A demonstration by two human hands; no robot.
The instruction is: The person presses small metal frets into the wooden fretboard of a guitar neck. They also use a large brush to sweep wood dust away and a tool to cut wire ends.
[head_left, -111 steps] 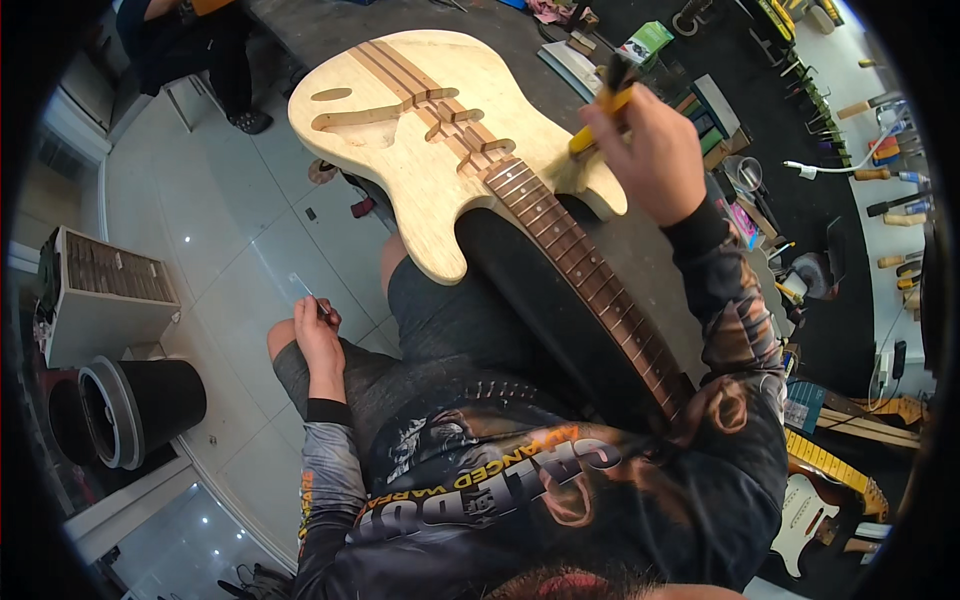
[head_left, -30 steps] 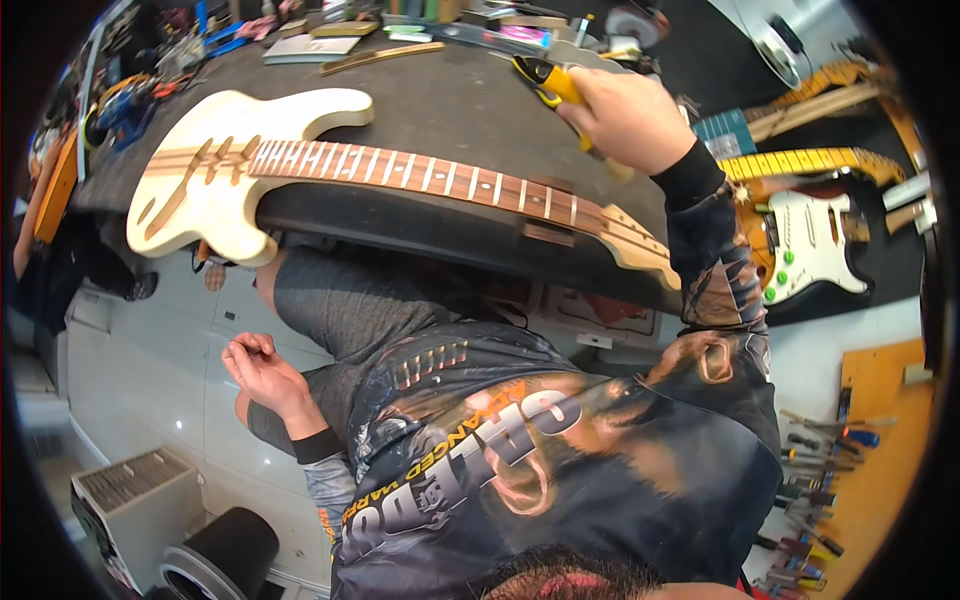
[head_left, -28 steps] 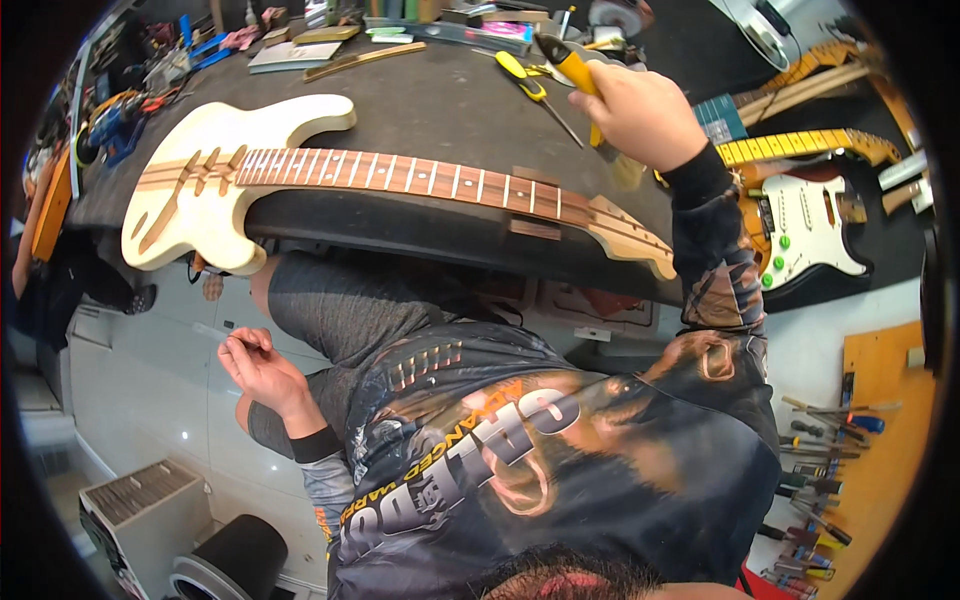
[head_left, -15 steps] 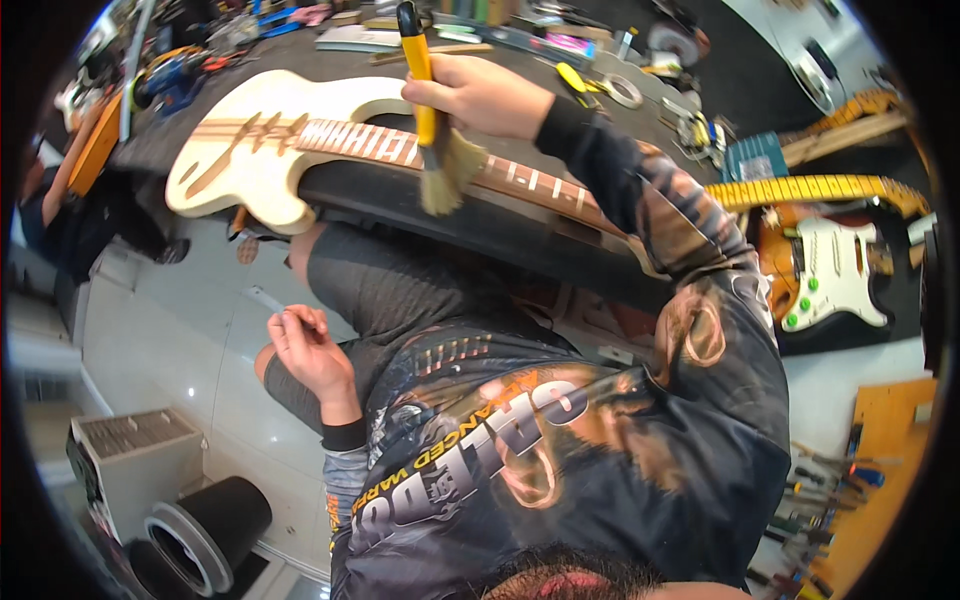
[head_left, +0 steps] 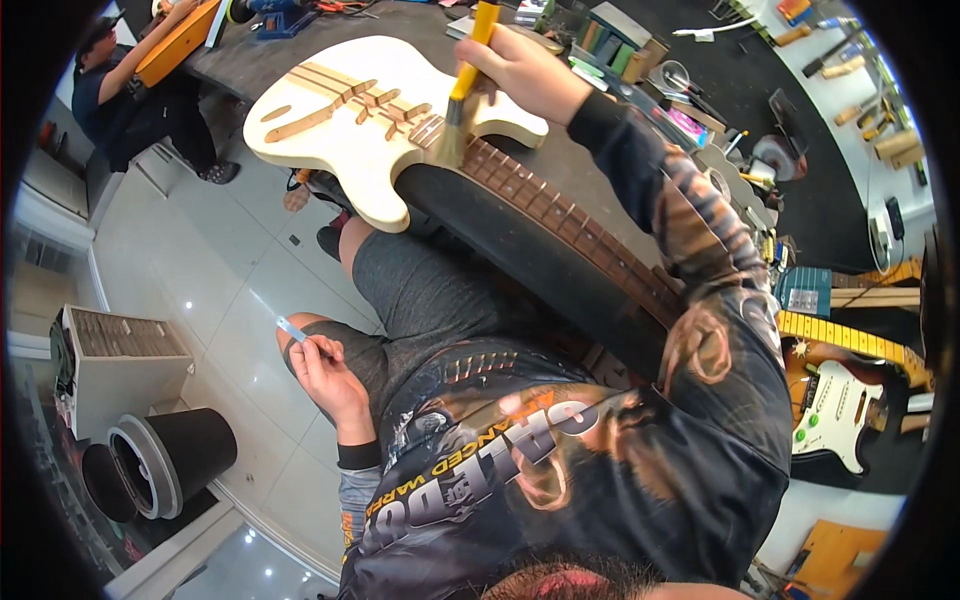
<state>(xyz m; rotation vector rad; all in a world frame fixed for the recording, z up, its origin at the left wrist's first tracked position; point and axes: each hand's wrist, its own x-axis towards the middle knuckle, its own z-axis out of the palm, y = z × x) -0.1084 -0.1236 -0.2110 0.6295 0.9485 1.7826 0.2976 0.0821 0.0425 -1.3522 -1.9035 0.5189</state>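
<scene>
The right hand (head_left: pixel 520 72) has its grip wrapped tight around the yellow handle of a brush (head_left: pixel 462 92), whose bristles press down where the dark fretted neck (head_left: pixel 560 215) meets the pale unfinished guitar body (head_left: pixel 370 125). That guitar lies across the dark worktop (head_left: pixel 640 140), its body jutting past the near edge above the person's lap. Down by the knee, the left hand (head_left: pixel 322 372) pinches a thin pale strip (head_left: pixel 291 329) between its fingertips. Another person sits at the worktop's far corner.
</scene>
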